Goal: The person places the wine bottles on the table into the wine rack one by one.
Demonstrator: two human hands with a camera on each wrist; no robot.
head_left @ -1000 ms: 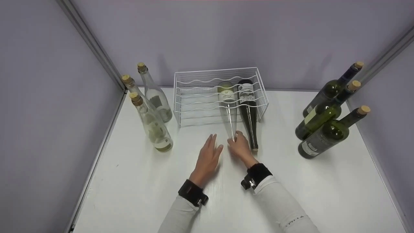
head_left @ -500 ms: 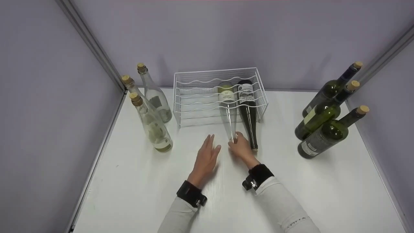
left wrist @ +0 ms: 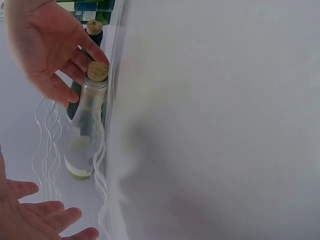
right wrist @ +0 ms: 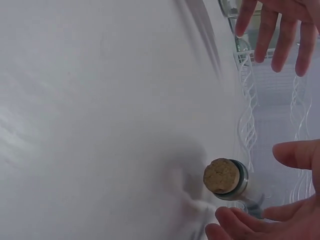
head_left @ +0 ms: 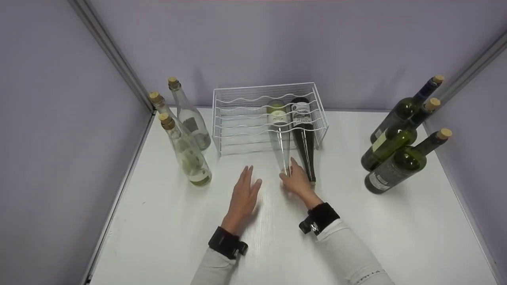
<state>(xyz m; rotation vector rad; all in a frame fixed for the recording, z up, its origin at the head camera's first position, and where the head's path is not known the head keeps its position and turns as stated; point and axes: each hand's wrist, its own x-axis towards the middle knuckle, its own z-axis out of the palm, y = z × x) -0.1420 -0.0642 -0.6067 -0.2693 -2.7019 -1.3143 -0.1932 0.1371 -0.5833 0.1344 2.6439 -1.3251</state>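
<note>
A clear bottle (head_left: 280, 138) lies on its side in the white wire rack (head_left: 245, 122), its corked neck toward me. My right hand (head_left: 296, 180) is at that neck with loosened fingers; in the right wrist view the thumb (right wrist: 295, 154) stands apart from the cork (right wrist: 221, 176), and the fingers are beside and below it. Right of it in the rack lies a dark bottle (head_left: 304, 134), also neck toward me. My left hand (head_left: 242, 196) is over the table left of the clear bottle, fingers extended, holding nothing.
Several clear corked bottles (head_left: 190, 154) stand upright to the left of the rack. Dark and green corked bottles (head_left: 396, 166) stand at the right. The white table (head_left: 166, 229) is bounded by grey walls (head_left: 253, 43) at the back and sides.
My left hand has moved left and slightly toward me, away from the clear bottle. My right fingers have loosened at its neck. Both bottles in the rack have stayed in place.
</note>
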